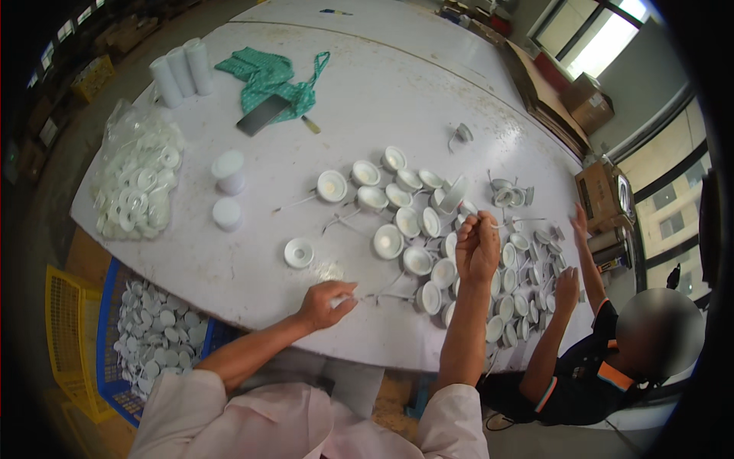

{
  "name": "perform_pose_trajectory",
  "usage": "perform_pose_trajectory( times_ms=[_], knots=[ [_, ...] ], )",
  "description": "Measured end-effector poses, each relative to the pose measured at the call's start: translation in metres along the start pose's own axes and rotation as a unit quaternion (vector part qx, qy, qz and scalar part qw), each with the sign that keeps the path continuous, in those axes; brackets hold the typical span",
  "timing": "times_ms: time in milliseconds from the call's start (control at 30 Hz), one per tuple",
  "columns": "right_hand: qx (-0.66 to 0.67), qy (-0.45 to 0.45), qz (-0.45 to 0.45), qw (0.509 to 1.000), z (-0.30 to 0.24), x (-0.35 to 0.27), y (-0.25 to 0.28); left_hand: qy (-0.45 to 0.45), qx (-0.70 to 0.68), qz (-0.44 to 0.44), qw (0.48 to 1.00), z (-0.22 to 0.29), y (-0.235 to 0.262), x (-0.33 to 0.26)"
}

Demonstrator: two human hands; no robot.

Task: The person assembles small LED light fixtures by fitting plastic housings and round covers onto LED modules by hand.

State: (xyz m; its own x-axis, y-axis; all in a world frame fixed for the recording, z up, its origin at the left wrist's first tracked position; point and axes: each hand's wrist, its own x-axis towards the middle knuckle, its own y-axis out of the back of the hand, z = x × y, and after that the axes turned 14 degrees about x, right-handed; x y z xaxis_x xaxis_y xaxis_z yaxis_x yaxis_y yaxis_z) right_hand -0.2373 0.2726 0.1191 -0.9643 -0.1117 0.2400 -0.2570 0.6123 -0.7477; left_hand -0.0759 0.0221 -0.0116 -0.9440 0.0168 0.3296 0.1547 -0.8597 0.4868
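Observation:
Many white round downlights with short wires lie in a spread over the middle and right of the table, such as this downlight (388,241). My right hand (478,249) is raised over them with its fingers closed, and a tilted white downlight (454,194) sticks up just beyond its fingertips. Its exact grip is hidden by the fingers. Low at the table's near edge, my left hand (327,304) has thumb and forefinger apart, with no object visible between them. A single white ring-shaped piece (299,252) lies beyond it.
A clear bag of white rings (138,180), white stacks (228,172), white rolls (182,73), green cloth (260,73) and dark phone (264,115) occupy the left. Below stands a blue basket (107,336) of white discs. At right, a co-worker's hands (566,287) reach over downlights.

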Motion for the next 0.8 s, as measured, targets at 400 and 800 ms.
perform_pose_trajectory(
  times_ms=[400,800],
  knots=[
    [0.251,-0.131,0.037,0.958,0.08,-0.186,-0.028,0.102,-0.597,-0.093,0.79,0.105,0.01,0.002],
    [-0.07,-0.035,0.193,0.978,0.123,-0.23,-0.088,0.069,-0.374,0.019,0.925,0.105,0.023,-0.002]
  ],
)
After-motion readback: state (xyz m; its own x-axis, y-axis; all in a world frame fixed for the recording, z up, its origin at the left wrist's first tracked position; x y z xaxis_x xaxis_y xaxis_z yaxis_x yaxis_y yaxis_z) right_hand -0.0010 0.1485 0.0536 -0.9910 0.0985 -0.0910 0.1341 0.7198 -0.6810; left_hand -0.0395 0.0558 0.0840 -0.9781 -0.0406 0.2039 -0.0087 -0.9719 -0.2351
